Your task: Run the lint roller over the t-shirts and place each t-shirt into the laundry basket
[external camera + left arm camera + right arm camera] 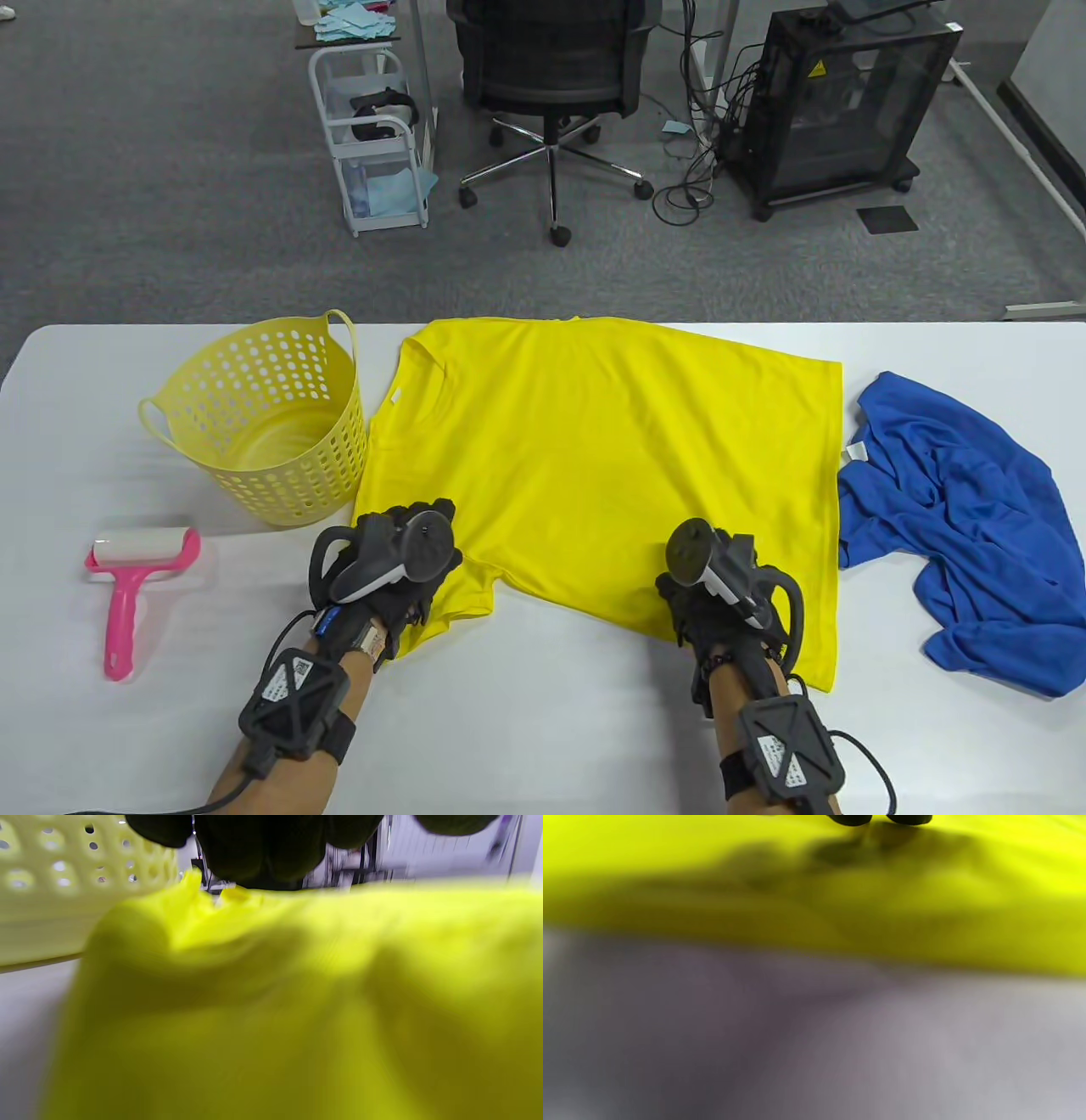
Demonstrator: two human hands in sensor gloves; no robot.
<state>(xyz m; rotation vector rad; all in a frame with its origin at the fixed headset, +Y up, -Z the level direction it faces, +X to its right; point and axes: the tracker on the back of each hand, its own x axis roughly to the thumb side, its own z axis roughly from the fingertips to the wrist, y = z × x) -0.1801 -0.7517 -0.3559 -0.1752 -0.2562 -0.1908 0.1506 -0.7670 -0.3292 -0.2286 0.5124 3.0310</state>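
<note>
A yellow t-shirt [594, 441] lies spread flat on the white table [526, 730], its collar turned towards the yellow laundry basket [263, 416]. My left hand [411, 518] is on the near sleeve. In the left wrist view its curled fingers [263, 853] meet puckered yellow cloth [271, 993], so it seems to pinch the sleeve. My right hand [683, 594] sits on the shirt's near edge. Its fingertips [849, 819] just reach the fabric [755, 878], and the grip is hidden. A pink lint roller [136, 586] lies at the left.
A crumpled blue t-shirt [959, 526] lies at the right end of the table. The basket [51, 891] stands empty just left of the yellow shirt. An office chair [551, 76], a white cart [373, 136] and a black cabinet [840, 102] stand beyond the far edge.
</note>
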